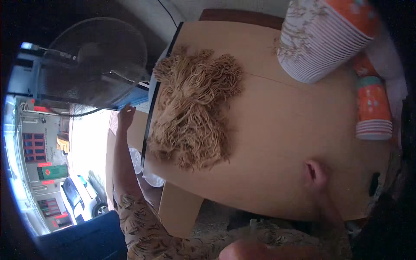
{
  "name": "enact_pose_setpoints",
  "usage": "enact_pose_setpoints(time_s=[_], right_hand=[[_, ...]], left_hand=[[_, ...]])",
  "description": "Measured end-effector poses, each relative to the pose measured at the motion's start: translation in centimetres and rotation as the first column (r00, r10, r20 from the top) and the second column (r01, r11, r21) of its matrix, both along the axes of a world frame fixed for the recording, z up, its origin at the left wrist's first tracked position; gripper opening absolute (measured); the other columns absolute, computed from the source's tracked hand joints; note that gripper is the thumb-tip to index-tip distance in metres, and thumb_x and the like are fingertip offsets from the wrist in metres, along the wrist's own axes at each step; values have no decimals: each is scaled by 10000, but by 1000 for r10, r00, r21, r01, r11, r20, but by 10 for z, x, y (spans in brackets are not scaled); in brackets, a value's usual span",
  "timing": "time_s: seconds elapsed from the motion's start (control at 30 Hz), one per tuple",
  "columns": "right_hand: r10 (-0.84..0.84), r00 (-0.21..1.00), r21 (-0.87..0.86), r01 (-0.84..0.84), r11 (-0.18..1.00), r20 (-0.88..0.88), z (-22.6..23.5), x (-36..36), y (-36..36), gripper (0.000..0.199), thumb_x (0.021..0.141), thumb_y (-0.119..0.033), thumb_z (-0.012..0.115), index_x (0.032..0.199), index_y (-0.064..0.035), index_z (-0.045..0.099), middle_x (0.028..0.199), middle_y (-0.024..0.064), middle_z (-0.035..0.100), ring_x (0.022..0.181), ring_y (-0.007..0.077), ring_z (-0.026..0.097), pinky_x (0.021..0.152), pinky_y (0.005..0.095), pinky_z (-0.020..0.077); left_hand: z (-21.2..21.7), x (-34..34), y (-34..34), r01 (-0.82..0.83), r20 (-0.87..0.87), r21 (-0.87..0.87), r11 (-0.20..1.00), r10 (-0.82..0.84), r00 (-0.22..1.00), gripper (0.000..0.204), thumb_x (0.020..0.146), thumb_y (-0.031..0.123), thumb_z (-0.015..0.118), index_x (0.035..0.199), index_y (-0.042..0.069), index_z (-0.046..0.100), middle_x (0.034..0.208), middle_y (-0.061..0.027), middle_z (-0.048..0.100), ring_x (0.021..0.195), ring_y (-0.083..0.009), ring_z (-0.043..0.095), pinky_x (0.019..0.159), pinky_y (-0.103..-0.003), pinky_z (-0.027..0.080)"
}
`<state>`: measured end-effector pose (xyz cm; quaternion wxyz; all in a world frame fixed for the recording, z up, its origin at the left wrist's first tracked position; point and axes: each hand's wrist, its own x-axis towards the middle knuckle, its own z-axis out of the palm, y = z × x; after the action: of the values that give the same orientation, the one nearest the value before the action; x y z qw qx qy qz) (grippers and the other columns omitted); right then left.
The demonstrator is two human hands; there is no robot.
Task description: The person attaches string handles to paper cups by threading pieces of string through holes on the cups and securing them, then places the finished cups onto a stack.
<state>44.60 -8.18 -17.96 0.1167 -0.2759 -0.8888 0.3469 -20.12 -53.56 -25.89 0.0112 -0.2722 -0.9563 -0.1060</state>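
Observation:
A tangled heap of tan cords (197, 104), thin and string-like, lies on the left part of the brown tabletop (277, 143). Beyond the table's left edge my left hand (126, 115) is stretched out near the fan, its fingers curled in by a blue surface; what they hold, if anything, is hidden. Low over the right part of the table is my right hand (316, 174), slightly blurred. Its fingers are curled together around a dark gap, and I cannot make out anything in them. It is well apart from the cords.
At the back right stands a large stack of paper cups (320, 47) with loose strands on its side. A smaller stack of orange cups (374, 110) is on the right. A caged fan (95, 60) is at the left. Cardboard (180, 208) stands below the table; a white car (82, 197) is outside.

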Motion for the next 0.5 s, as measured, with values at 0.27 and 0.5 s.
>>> enact_pose_setpoints(time_s=[0.27,0.5], right_hand=[[-40,982,-213,79,974,183,-19,42,19,83,906,-88,661,958,-24,671,872,119,654,777,233,633,718,328,526],[-26,966,-708,207,675,257,-36,74,46,473,1003,-286,429,607,-64,562,558,56,576,491,173,532,568,320,482]], left_hand=[[-81,-161,-20,-20,-41,-288,957,8,999,406,971,402,607,1201,72,659,1293,-195,629,1111,-375,630,1035,-453,440],[-120,-201,-16,268,9,259,928,-280,960,489,998,263,603,1418,42,487,1357,-143,569,1295,-266,503,1075,-391,416]])
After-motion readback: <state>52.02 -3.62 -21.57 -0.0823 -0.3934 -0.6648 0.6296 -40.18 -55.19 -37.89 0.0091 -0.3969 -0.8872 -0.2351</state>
